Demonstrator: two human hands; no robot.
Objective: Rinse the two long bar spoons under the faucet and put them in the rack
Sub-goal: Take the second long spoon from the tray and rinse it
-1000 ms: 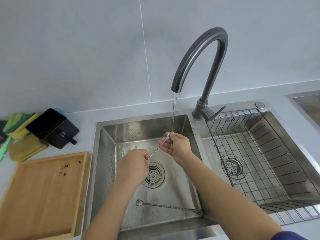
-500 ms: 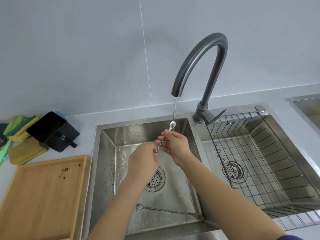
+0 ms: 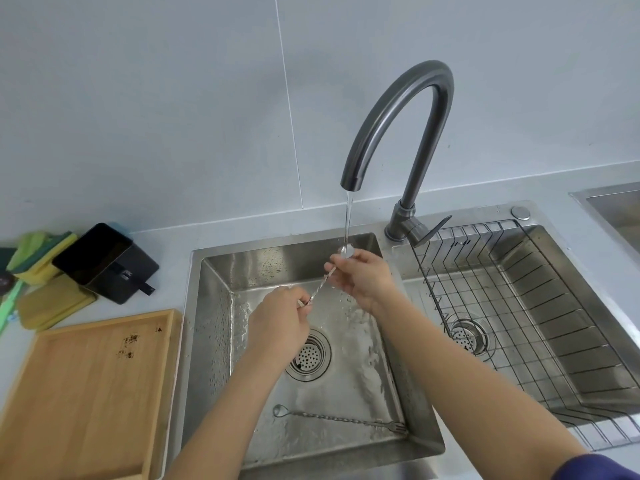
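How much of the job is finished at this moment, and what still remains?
Done: nothing is in the wire rack yet. In hand: the left hand and right hand hold one bar spoon, its bowl under the running faucet. Left: the second bar spoon lies on the sink floor, not yet rinsed; then both go into the rack.

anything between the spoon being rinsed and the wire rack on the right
Nothing visible blocks it. The bar spoon is held above the left basin by both hands; the wire rack sits open and empty in the right basin, past the low divider. The faucet base stands behind.
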